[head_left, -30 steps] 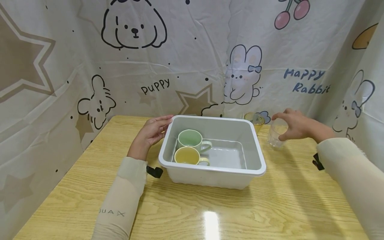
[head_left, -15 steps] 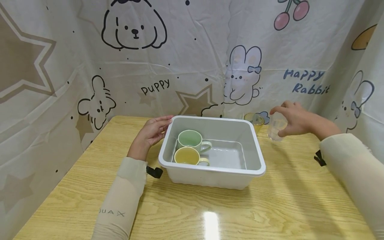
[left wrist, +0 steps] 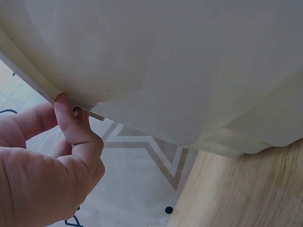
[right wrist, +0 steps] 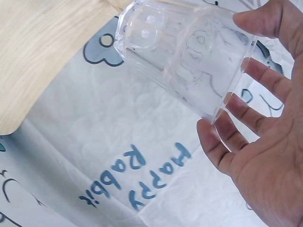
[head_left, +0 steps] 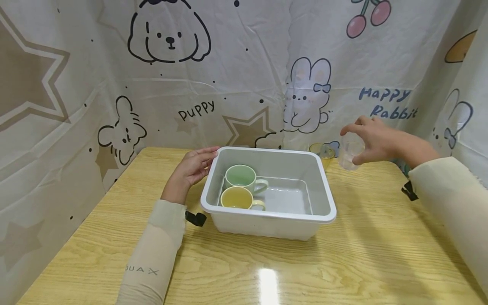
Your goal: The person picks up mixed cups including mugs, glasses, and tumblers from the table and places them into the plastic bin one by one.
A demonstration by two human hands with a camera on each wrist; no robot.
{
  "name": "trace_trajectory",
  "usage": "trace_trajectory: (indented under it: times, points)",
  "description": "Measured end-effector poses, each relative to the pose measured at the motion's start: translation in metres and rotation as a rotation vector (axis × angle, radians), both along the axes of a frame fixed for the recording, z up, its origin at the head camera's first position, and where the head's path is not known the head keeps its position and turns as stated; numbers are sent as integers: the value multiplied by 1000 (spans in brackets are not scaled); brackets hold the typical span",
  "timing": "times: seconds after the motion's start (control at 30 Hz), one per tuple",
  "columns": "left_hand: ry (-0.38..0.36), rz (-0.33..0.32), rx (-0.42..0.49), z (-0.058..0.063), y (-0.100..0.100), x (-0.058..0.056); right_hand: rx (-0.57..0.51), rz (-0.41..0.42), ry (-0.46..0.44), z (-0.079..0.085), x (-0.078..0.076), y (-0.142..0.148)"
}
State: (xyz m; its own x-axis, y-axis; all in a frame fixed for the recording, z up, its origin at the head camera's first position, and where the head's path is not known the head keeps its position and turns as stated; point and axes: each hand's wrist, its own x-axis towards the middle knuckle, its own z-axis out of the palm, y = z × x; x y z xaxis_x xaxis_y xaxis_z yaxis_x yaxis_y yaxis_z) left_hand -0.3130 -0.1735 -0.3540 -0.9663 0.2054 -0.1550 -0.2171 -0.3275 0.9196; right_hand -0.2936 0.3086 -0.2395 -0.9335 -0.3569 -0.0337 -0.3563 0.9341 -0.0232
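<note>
At wood-grain tbl [head_left: 213, 262], hands [head_left: 377, 140] hold rect. tub [head_left: 267, 214] & clear faceted cup [right wrist: 199, 56].

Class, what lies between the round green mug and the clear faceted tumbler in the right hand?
The rim of the grey rectangular plastic tub, then a yellow transparent cup, in the head view.

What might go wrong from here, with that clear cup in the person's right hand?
The clear cup might slip: the right hand seems to hold it only by the fingertips, near its rim.
It might also knock the yellow-tinted glass, which stands close by, just behind the bin's right side.
If it goes into the bin, it could clink against the green mug or yellow mug.
</note>
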Motion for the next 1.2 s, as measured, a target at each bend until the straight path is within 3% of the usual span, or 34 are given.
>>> trace_trajectory:
  times: [0.63,1.2]
  points:
    - [-7,3,-19,-2,-2,0,14,53,13,38,7,-32]
    - [2,-7,15,-2,-1,-1,-4,112,83,57,22,-59]
